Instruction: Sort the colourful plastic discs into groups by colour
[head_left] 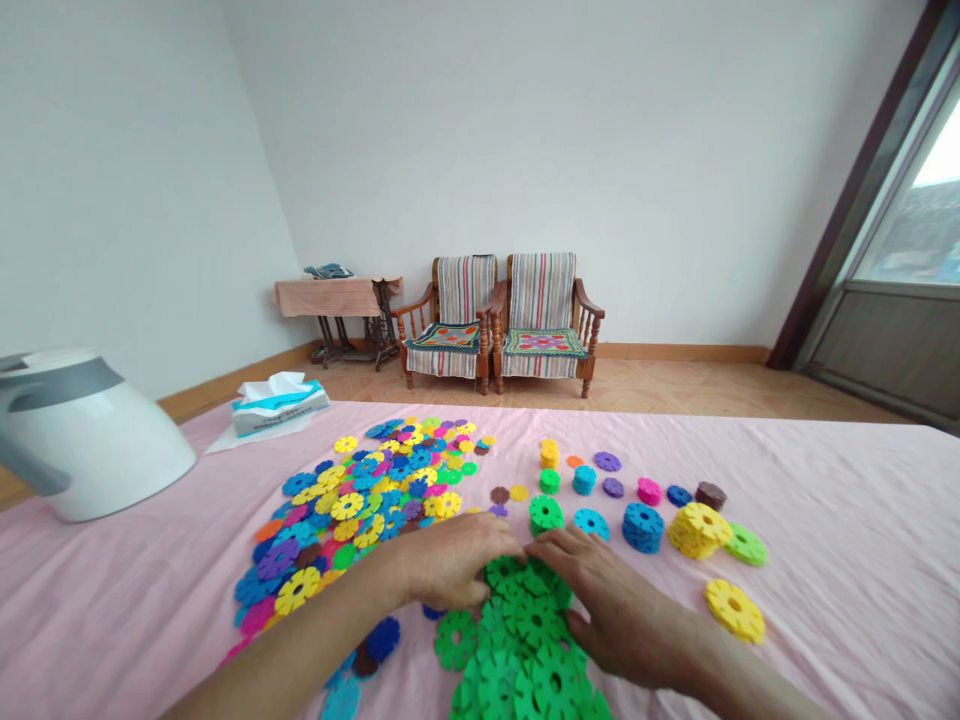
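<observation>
A heap of green plastic snowflake discs point(529, 615) spreads over the near middle of the cloth. My left hand point(450, 558) curves over its far left side, thumb pointing down. From the other side my right hand point(615, 605) lies along the heap, thumb apart from the fingers. The fingertips of both hands almost meet at the heap's far end, and neither hand lifts a disc. Just beyond them stands a short stack of green discs point(546, 513). Blue discs point(591, 524) lie near my right fingertips. Part of the heap's far edge is hidden by my fingers.
A large mixed-colour disc pile point(346, 507) covers the left. On the right are a blue stack point(643, 528), a yellow stack point(697, 530), light green discs point(747, 546) and yellow discs point(735, 611). A white jug point(112, 440) and tissue pack point(279, 408) stand on the pink cloth point(847, 530).
</observation>
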